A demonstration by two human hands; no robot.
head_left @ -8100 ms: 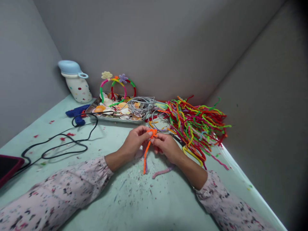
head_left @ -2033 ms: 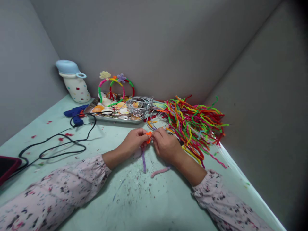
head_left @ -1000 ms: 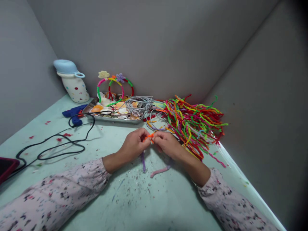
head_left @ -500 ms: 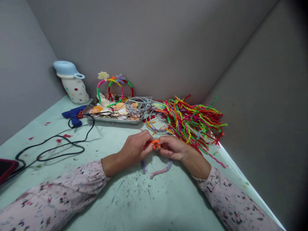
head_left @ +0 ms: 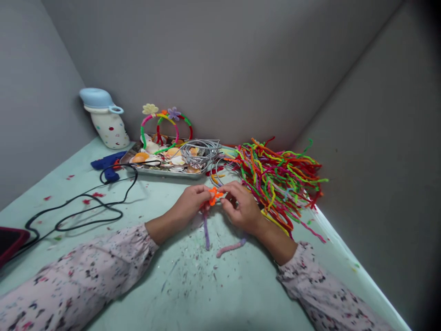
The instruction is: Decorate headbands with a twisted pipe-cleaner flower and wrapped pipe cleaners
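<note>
My left hand (head_left: pixel 190 204) pinches a small orange pipe-cleaner flower (head_left: pixel 214 196) between thumb and fingertips, above the table. My right hand (head_left: pixel 243 207) meets the flower from the other side, its thumb and index finger at a petal. Some red shows under the left fingertips, partly hidden by them. Below the hands lie a purple pipe-cleaner piece (head_left: pixel 206 233) and a pink-and-purple one (head_left: pixel 231 248). Thin grey wire rings (head_left: pixel 216 171) rest just beyond the hands.
A metal tray (head_left: pixel 165 174) holds shells, a grey wire coil (head_left: pixel 201 151) and two flower-topped hoops (head_left: pixel 143 133). A big heap of colourful pipe cleaners (head_left: pixel 279 170) lies right. Left are a blue glue gun (head_left: pixel 108 161), black cable (head_left: pixel 86 207), bottle (head_left: pixel 109 126) and red-edged device (head_left: pixel 14 241).
The orange piece has turned and now shows as an open flower shape. My right hand has lifted slightly and its fingers have shifted around the petals. My left hand still pinches the flower.
</note>
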